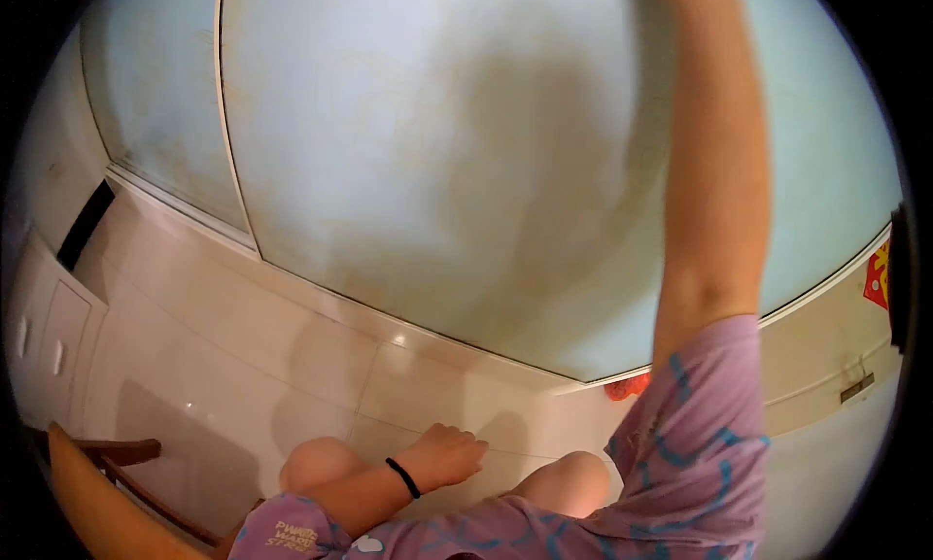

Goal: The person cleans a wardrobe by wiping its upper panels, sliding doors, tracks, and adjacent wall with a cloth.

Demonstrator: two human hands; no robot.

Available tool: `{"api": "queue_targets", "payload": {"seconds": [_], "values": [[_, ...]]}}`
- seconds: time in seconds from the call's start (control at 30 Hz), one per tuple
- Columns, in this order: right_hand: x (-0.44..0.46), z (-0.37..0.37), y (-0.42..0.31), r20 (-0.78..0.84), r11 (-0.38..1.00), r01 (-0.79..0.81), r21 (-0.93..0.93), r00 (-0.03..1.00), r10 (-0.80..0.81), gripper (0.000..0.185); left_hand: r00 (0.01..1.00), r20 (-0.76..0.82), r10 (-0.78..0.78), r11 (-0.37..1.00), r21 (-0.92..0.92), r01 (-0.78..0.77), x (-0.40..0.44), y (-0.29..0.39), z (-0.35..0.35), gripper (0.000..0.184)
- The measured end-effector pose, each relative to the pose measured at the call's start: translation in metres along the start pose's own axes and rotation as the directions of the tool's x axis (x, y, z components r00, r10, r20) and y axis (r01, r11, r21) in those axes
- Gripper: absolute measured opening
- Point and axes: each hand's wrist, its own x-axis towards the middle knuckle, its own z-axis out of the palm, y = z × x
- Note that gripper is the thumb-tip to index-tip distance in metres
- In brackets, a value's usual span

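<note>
My left hand is low in the middle of the view, in front of my body and between my bare knees. A black band circles its wrist. Its fingers are curled together, and nothing shows in them. My right arm stretches up across a large frosted glass panel. The right hand lies beyond the top edge, so what it touches is hidden. Brownish smudges and a soft shadow show on the glass.
Pale glossy tiles cover the floor below the panels. A white cabinet and part of a wooden chair are at the left. At the right are a red decoration and a metal latch.
</note>
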Motion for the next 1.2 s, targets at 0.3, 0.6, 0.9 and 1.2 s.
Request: {"api": "queue_targets", "payload": {"seconds": [0.3, 0.6, 0.9, 1.2], "values": [[-0.297, -0.152, -0.255, 0.745, 0.824, -0.045, 0.565, 0.457, -0.486, 0.057, 0.997, -0.071, 0.005, 1.0, 0.022, -0.003, -0.013, 0.003, 0.012, 0.028], [-0.373, -0.227, -0.316, 0.935, -0.015, -0.972, -0.235, -0.222, -0.276, 0.051, 0.988, -0.125, -0.088, 0.993, -0.093, 0.077, -0.028, 0.002, -0.017, 0.025], [-0.209, -0.224, -0.235, 0.792, -0.963, -0.038, -0.266, -0.579, -0.195, 0.036, 0.689, -0.553, -0.469, 0.832, -0.539, 0.134, -0.04, -0.053, -0.048, 0.031], [-0.191, -0.225, -0.234, 0.84, 0.476, -0.71, 0.52, 0.526, -0.133, 0.044, 0.707, -0.448, -0.548, -0.573, -0.415, -0.707, -0.035, -0.076, -0.097, 0.047]]}}
